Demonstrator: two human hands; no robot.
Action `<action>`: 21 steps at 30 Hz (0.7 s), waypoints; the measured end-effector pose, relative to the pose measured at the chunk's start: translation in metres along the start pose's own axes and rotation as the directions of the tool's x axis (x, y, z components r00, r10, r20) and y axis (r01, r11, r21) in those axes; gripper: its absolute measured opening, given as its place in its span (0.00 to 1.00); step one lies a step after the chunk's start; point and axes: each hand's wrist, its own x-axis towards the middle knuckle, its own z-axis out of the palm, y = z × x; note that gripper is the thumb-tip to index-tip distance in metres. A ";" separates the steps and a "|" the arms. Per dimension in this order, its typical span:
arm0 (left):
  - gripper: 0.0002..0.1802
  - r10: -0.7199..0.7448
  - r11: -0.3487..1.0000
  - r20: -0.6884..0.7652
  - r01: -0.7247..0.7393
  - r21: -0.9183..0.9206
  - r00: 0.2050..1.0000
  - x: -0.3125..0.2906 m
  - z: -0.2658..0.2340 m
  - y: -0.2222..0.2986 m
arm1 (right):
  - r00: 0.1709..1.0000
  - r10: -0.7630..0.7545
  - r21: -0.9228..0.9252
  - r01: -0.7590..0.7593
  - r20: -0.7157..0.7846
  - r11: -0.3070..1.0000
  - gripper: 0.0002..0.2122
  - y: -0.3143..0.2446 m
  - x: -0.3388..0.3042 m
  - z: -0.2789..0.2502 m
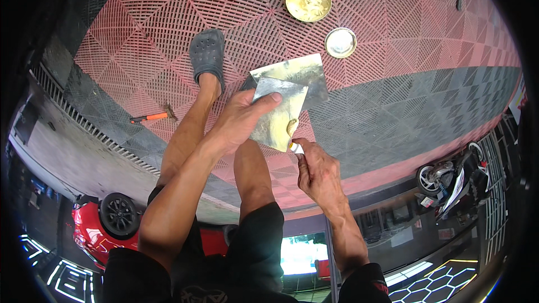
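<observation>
Left hand (238,120) pinches smeared plate (279,116); right hand (321,171) grips white tube (297,148), mostly hidden. Probably dosing paste (292,127); next needs steady plate, even squeeze.

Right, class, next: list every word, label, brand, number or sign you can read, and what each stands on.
Pale lettering on the black clothing: cut by the picture's lower edge; not copied out.
Red marking on the right sleeve: too blurred to read.
White tube in the right hand: nothing readable.
Motorcycle: markings too small to read.
</observation>
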 end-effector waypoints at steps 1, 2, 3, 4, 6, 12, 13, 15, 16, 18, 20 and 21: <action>0.23 0.002 1.000 -0.003 -0.002 0.018 1.000 -0.001 0.000 0.000 | 1.000 -0.005 -0.010 0.005 0.010 1.000 0.19 0.000 0.000 -0.001; 0.23 -0.003 1.000 0.011 0.003 0.020 1.000 -0.001 -0.001 0.000 | 1.000 -0.010 -0.021 0.011 0.020 1.000 0.19 -0.001 0.000 -0.002; 0.24 -0.008 1.000 0.025 0.008 0.023 1.000 -0.001 -0.003 -0.001 | 0.999 -0.015 -0.030 0.016 0.029 0.999 0.19 -0.002 0.000 -0.003; 0.24 -0.014 1.000 0.038 0.013 0.025 0.999 -0.001 -0.004 -0.001 | 0.999 -0.025 -0.036 0.026 0.028 0.999 0.19 -0.001 0.000 -0.003; 0.24 -0.010 0.999 0.038 0.009 0.042 0.999 -0.003 -0.003 0.002 | 0.999 -0.044 -0.048 0.045 0.025 0.998 0.19 0.002 -0.002 -0.001; 0.24 -0.006 0.998 0.032 0.004 0.060 0.999 -0.003 0.000 0.000 | 0.997 -0.077 -0.043 0.077 0.015 0.996 0.19 -0.002 0.002 -0.003; 0.24 -0.005 0.998 0.037 0.003 0.070 0.999 -0.003 -0.001 0.001 | 0.997 -0.076 -0.042 0.076 0.008 0.996 0.18 -0.003 0.002 -0.003; 0.24 -0.007 0.997 0.031 0.005 0.080 1.000 -0.007 0.000 -0.001 | 0.998 -0.069 -0.037 0.069 0.005 0.997 0.18 -0.006 -0.001 -0.005; 0.24 -0.009 0.996 0.027 0.006 0.084 1.000 -0.009 0.001 -0.002 | 0.998 -0.062 -0.042 0.063 0.016 0.997 0.18 -0.009 -0.002 -0.006; 0.24 -0.009 0.997 0.032 0.007 0.071 0.999 -0.009 0.002 -0.001 | 0.998 -0.051 -0.057 0.053 0.030 0.997 0.18 -0.010 -0.002 -0.008; 0.24 -0.009 0.998 0.032 0.007 0.068 0.999 -0.009 0.004 -0.001 | 0.997 -0.067 -0.070 0.068 0.023 0.995 0.17 -0.008 -0.004 -0.007; 0.24 -0.008 0.997 0.029 0.006 0.072 1.000 -0.010 0.004 -0.001 | 0.997 -0.075 -0.076 0.077 0.020 0.994 0.17 -0.007 -0.004 -0.007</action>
